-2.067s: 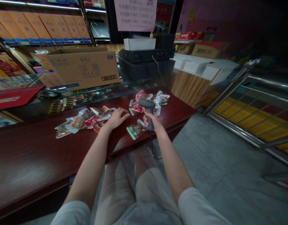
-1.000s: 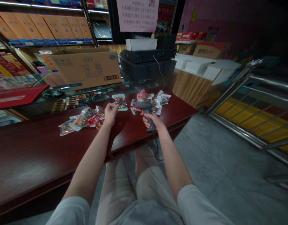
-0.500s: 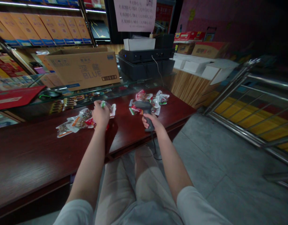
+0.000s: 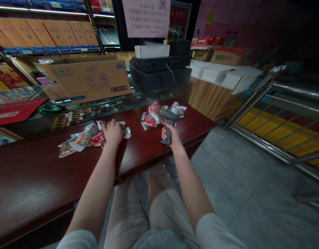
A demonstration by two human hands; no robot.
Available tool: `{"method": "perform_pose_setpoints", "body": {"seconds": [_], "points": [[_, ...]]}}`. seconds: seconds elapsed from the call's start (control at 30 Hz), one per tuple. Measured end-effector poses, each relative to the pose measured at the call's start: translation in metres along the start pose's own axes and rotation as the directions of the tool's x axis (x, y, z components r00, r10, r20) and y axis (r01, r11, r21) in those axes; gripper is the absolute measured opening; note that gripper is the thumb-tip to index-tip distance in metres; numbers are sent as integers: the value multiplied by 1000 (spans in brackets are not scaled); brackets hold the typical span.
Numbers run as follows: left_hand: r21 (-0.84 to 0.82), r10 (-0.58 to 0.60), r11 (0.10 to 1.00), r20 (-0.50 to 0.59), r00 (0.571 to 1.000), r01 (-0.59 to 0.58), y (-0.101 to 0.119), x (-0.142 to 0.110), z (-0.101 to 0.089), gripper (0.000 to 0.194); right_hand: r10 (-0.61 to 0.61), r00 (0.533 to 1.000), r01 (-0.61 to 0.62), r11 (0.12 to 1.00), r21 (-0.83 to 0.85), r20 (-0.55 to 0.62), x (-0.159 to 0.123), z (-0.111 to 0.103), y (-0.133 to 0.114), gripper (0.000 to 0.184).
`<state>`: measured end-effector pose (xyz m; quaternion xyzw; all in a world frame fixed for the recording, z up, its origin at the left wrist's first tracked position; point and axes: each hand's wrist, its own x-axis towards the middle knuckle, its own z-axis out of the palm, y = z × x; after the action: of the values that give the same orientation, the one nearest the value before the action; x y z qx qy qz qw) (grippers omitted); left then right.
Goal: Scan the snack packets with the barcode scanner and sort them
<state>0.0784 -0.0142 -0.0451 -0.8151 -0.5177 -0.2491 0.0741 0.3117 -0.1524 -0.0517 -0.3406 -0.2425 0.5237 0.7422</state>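
**L hand [image 4: 112, 134] down on snack packets [image 4: 78, 141], R hand [image 4: 171, 136] on barcode scanner [image 4: 168, 117].**
L to R: wood counter [image 4: 32, 176] first; L hand has come down palm-first on left pile, fingers curled, hold on pack unclear. R grip shut round scanner handle, nose over right packet pile [image 4: 151, 120], cord [image 4: 165, 162] hanging off counter edge. Cardboard carton [image 4: 86, 81] on glass case [image 4: 146, 92] behind; steel railing [image 4: 265, 103] far R.

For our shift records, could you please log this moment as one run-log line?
left hand: resting on plastic snack packets | right hand: gripping corded handheld barcode scanner | surface: dark red counter
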Motion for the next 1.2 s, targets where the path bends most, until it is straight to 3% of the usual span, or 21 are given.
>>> {"method": "perform_pose_setpoints", "body": {"seconds": [0.1, 0.17, 0.23, 0.33, 0.47, 0.6, 0.7, 0.83, 1.07, 1.2], "points": [[-58, 67, 996, -44, 997, -69, 11, 2, -5, 37, -2, 1000, 2, 1000, -2, 8, 1, 0, 0, 37], [-118, 130, 984, -19, 991, -131, 28, 7, -6, 36, 6, 1000, -5, 1000, -12, 21, 2, 0, 0, 37], [-201, 177, 966, 73, 981, -160, 51, 15, -3, 35, 8, 1000, -8, 1000, -15, 27, 3, 0, 1, 37], [-287, 179, 952, 237, 955, -107, 83, 30, 9, 47, 8, 1000, -7, 1000, -11, 23, 4, 0, 1, 37], [-313, 126, 950, 350, 928, -11, 102, 46, 33, 47, 8, 1000, -7, 1000, -10, 17, 5, -1, 1, 36], [-424, 56, 900, 334, 941, 97, 95, 50, 49, 39, 10, 1000, -10, 1000, -8, 26, 6, -2, 2, 37], [-550, 5, 820, 281, 960, 157, 82, 52, 48, 33, 30, 999, -30, 999, -20, 41, 7, -2, 3, 38], [-669, -24, 725, 213, 977, 164, 62, 53, 31, 27, 63, 996, -60, 997, -51, 68, 6, -1, 4, 35], [-841, 52, 536, 120, 991, 74, 27, 34, -3, 34, 99, 982, -82, 990, -111, 158, 0, 4, 2, 35], [-927, 70, 341, 189, 980, 154, 15, 18, -8, 45, 142, 962, -113, 984, -134, 233, -1, 12, 0, 33]]}}
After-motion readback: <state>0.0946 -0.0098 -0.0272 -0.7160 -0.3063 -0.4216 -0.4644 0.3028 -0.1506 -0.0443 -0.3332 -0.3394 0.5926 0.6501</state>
